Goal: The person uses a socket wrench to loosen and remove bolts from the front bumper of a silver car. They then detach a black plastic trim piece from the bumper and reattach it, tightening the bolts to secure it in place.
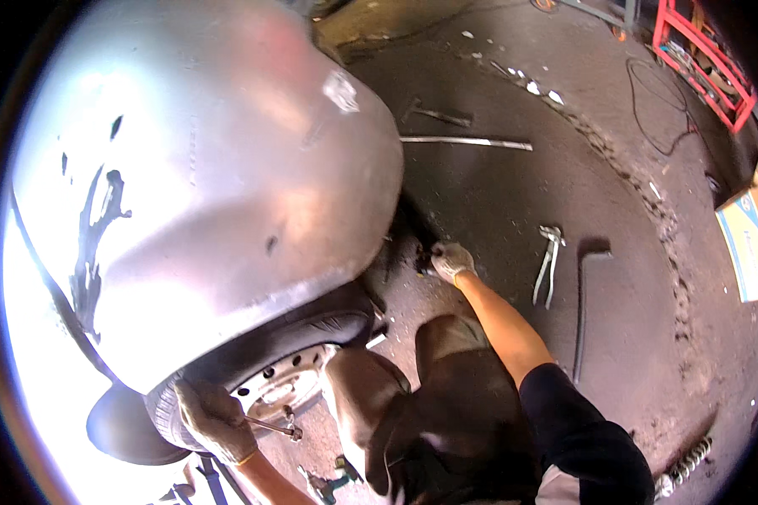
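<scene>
Left hand (215,421): gloved fingers closed round a metal rod (268,426), beside the wheel (261,390).
Right hand (452,261): gloved, near the silver bumper (345,227); cannot tell its grip.
Rod risk: a slack left grip could drop it.

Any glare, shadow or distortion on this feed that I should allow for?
Head view: glare washes out the left of the silver body panel; head view: a dark patch makes it hard to tell what the right gloved hand touches; head view: fisheye bends edges, corners black.
</scene>
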A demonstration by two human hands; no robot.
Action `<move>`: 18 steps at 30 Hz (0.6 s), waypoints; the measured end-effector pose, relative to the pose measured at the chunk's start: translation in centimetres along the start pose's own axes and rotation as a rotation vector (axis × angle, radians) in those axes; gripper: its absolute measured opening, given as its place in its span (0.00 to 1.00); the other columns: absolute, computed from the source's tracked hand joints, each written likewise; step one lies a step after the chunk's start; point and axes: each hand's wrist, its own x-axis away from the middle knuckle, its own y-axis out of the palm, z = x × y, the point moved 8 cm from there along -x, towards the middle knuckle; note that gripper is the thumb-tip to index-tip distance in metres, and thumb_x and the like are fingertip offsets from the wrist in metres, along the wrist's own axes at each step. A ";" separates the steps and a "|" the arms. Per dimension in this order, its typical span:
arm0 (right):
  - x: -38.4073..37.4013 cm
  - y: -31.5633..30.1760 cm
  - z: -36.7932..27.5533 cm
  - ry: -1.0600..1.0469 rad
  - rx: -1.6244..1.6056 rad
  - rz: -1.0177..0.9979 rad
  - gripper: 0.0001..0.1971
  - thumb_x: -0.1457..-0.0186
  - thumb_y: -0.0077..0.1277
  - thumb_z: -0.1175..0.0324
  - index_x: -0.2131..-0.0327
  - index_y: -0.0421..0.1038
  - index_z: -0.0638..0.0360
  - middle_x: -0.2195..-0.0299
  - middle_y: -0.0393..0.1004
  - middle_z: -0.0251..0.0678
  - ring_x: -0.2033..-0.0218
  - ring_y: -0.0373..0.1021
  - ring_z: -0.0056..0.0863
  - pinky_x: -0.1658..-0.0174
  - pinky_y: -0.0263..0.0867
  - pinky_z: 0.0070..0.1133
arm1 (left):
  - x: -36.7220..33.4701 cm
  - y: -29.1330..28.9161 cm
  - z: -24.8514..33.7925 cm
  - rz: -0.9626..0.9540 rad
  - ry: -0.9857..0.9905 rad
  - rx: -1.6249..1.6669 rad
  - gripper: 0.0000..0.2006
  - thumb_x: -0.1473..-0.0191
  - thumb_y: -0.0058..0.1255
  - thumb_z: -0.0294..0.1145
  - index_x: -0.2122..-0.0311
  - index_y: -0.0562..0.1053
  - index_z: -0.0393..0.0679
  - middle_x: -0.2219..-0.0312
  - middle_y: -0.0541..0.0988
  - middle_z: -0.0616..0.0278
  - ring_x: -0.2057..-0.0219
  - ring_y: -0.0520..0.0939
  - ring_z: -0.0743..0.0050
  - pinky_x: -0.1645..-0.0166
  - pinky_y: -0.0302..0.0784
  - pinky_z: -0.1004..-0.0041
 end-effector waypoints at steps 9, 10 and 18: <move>-8.1 4.6 -1.0 0.113 -0.039 -0.137 0.20 0.37 0.49 0.55 0.45 0.74 0.48 0.47 0.76 0.45 0.48 0.73 0.46 0.48 0.71 0.35 | -2.0 -1.8 -2.6 -0.129 0.110 0.060 0.17 0.34 0.51 0.47 0.64 0.72 0.42 0.88 0.59 0.75 0.91 0.57 0.86 0.89 0.46 0.77; -8.5 4.5 -1.0 0.106 -0.025 -0.137 0.20 0.37 0.49 0.55 0.45 0.73 0.48 0.46 0.76 0.45 0.48 0.73 0.46 0.48 0.71 0.35 | -1.8 -1.7 -3.4 -0.137 0.043 0.043 0.17 0.34 0.51 0.47 0.64 0.72 0.42 0.87 0.61 0.74 0.91 0.60 0.84 0.89 0.48 0.77; -9.6 4.4 3.6 -0.014 -0.156 0.037 0.22 0.35 0.47 0.54 0.44 0.74 0.52 0.45 0.75 0.45 0.48 0.72 0.48 0.46 0.69 0.37 | 0.2 3.1 -3.3 -0.538 0.501 -0.671 0.09 0.37 0.51 0.33 0.57 0.73 0.39 0.82 0.68 0.68 0.84 0.69 0.75 0.82 0.60 0.73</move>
